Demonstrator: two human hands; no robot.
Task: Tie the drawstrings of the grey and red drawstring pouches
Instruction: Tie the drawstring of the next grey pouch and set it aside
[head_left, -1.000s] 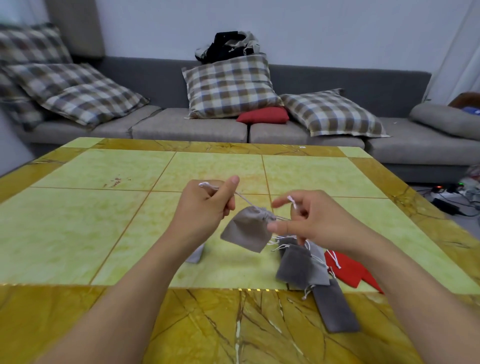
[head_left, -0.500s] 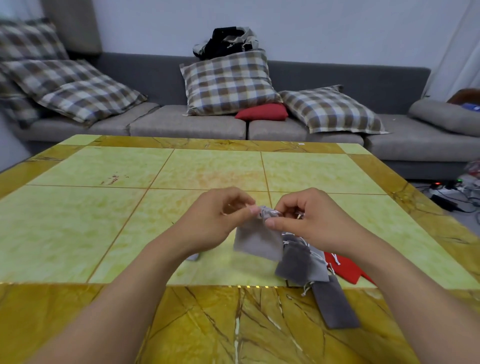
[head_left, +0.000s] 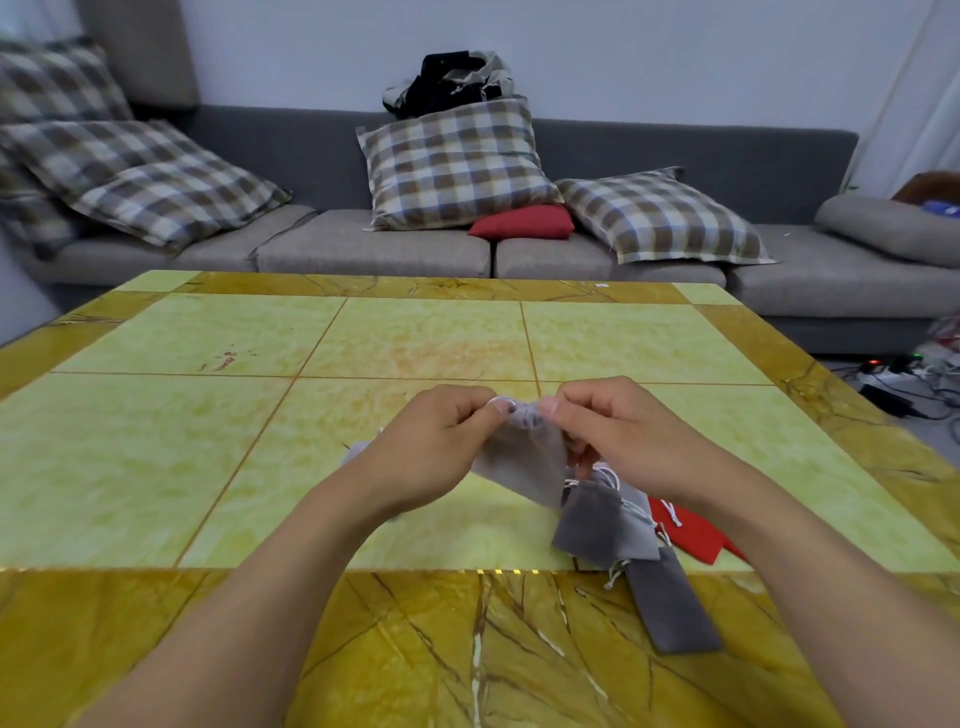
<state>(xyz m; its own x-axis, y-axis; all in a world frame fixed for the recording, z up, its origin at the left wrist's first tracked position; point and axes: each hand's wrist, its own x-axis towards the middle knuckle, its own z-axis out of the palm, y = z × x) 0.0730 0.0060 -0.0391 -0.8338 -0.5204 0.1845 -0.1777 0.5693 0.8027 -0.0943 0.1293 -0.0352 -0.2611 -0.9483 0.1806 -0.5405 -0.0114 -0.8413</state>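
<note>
A light grey pouch (head_left: 524, 467) hangs above the table between my two hands. My left hand (head_left: 441, 447) pinches the white drawstring at the left of its gathered neck. From the other side, my right hand (head_left: 608, 431) pinches the neck and string. Below them lies a pile of grey pouches (head_left: 602, 519) with loose white cords, one dark grey pouch (head_left: 670, 605) reaching toward the near edge. A red pouch (head_left: 691, 535) lies flat beside the pile, partly under my right forearm. Another grey pouch (head_left: 356, 452) peeks out behind my left wrist.
The table (head_left: 260, 441) has yellow-green tiles with an amber marble border. Behind it stands a grey sofa (head_left: 363, 249) with plaid cushions (head_left: 457, 161) and a red cushion (head_left: 522, 222). Cables and a power strip (head_left: 893, 374) lie on the floor at right.
My hands were apart, stretching the drawstrings out sideways; they have come together at the pouch's neck, which is now gathered tight. The pouch hangs a little lower and nearer the pile.
</note>
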